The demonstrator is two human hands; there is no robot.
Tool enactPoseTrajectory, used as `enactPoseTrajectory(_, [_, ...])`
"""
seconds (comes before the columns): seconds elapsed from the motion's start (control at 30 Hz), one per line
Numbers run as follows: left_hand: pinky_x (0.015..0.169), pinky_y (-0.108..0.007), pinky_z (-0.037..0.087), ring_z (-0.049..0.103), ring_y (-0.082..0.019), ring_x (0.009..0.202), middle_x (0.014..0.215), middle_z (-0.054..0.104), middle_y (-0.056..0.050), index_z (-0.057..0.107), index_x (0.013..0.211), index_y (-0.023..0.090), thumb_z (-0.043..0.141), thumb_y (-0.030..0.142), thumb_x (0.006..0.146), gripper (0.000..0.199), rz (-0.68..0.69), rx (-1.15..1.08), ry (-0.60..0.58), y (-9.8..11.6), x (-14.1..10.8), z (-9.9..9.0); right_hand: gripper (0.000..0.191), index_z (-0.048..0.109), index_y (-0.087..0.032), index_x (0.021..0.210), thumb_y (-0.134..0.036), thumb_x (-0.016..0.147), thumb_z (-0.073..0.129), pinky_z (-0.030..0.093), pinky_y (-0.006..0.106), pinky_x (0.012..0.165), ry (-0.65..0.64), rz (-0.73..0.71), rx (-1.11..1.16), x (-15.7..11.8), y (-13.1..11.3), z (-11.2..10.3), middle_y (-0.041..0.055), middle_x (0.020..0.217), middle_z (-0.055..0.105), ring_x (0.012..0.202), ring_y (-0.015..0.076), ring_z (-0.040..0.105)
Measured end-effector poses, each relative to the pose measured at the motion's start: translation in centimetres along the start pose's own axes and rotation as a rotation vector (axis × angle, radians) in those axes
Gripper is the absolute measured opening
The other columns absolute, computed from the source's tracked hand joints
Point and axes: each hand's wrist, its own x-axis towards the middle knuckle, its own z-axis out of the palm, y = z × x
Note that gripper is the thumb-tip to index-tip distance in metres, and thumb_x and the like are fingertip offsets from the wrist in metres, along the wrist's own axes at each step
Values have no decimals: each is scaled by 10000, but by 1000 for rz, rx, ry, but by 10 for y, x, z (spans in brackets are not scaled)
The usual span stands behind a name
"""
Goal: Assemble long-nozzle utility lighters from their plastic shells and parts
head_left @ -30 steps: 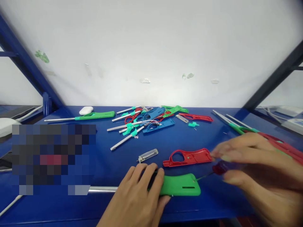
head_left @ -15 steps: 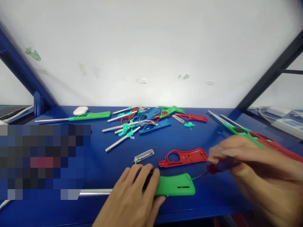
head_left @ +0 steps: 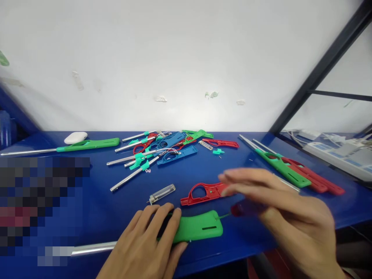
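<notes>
My left hand (head_left: 148, 236) is closed over the handle of a green gas lighter (head_left: 200, 228), pressing it to the blue table; its metal tube points left. A screwdriver (head_left: 244, 208) with a dark red handle has its tip at the right end of the green handle. My right hand (head_left: 279, 209) holds the screwdriver, its upper fingers stretched out and somewhat blurred. Just beyond the lighter lies a red handle half (head_left: 203, 193), partly covered by my right fingertips. A clear fuel tank (head_left: 162, 193) rests beyond my left hand.
Taken-apart lighter pieces, including a blue handle half (head_left: 178, 155) and metal tubes, lie at the back middle. Whole lighters (head_left: 285, 168) lie at the right, another green lighter (head_left: 91, 145) at the left. A white case (head_left: 75, 137) and a power strip (head_left: 334, 155) are farther out.
The view has swung right, so things sit further left. My right fingers have opened outward around the screwdriver handle; its tip stays at the same spot. My left hand keeps its hold.
</notes>
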Motion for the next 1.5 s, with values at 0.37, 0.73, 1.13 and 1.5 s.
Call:
enactPoseTrajectory(0.37, [735,-437,713,839,-289,950,1150,840,-98,708,1259,143,314,270,1122,436,36,54,4,-1,-1,3,288,806,-343,1258,-277,1126,559,644,324,774,39,-11,-25,4,-3,5,27,1063,817,985,221,756])
enactPoseTrajectory(0.73, [787,-420,699,826,-272,995,1200,831,-67,701,1301,177,354,305,1124,410,-13,7,-1,0,-6,2,342,797,-380,1309,-210,1092,595,612,332,658,60,25,-57,0,-7,5,44,1029,786,901,234,726])
enactPoseTrajectory(1.13, [769,-419,699,830,-276,970,1171,836,-80,696,1283,159,332,268,1119,413,12,31,-2,1,-3,3,313,829,-387,1214,-185,980,780,585,291,641,104,-10,-146,0,-10,4,-2,874,737,772,187,673])
enactPoseTrajectory(1.5, [757,-408,676,831,-266,939,1139,842,-79,711,1256,153,315,284,1134,435,32,56,38,-3,-2,5,63,827,-303,1018,-261,982,797,591,346,715,167,-23,-62,3,-6,-4,-1,829,756,773,211,689])
